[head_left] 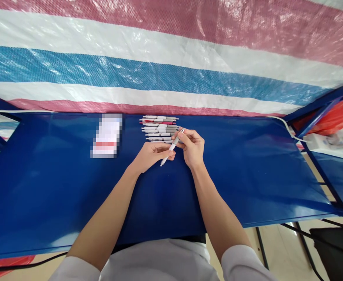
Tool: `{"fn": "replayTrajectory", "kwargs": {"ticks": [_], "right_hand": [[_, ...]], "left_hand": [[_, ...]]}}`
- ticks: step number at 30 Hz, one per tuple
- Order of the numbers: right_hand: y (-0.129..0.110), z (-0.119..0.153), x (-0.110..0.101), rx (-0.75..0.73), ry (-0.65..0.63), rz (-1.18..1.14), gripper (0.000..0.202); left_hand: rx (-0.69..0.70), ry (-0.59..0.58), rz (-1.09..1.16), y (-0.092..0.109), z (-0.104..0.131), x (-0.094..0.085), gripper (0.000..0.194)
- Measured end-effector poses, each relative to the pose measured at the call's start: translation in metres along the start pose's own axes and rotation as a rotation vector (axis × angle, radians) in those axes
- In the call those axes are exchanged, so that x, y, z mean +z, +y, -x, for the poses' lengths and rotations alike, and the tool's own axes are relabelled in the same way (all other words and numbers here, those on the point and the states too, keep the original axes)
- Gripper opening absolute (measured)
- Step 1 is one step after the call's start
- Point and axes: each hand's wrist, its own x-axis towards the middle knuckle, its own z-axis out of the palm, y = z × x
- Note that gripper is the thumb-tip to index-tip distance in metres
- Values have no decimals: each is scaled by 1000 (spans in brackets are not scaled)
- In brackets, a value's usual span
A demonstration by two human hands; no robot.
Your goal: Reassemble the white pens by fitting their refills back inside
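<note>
Between my two hands is a white and grey pen (170, 150), tilted with its silver tip up to the right. My right hand (193, 148) pinches it near the tip, at the grey grip. My left hand (152, 156) is closed around the lower white barrel, thumb in front. Just beyond my hands, several pens (160, 129) lie side by side in a row on the blue table; most are white with grey grips, and a red pen (167, 122) is among them. My fingers hide the right ends of the nearest ones.
The blue table (72, 195) reaches to both sides. A blurred-out white rectangle (107, 136) lies left of the pens. Behind the table hangs a striped plastic sheet (160, 47). A white cable (282, 123) and blue frame bars (308, 121) are at the right.
</note>
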Motion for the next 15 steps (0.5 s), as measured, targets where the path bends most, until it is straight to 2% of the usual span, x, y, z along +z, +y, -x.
{"fn": "replayTrajectory", "kwargs": {"ticks": [3, 5, 11, 15], "right_hand": [[1, -2, -1, 1, 41, 45, 25], [1, -3, -1, 7, 47, 50, 24], [-2, -2, -5, 42, -46, 12, 24], [-2, -1, -3, 67, -90, -35, 24]], "left_hand": [[74, 105, -118, 2, 1, 5, 33], [69, 119, -145, 5, 2, 6, 32], [-63, -97, -19, 8, 4, 0, 38], [-54, -37, -37, 7, 4, 0, 34]]}}
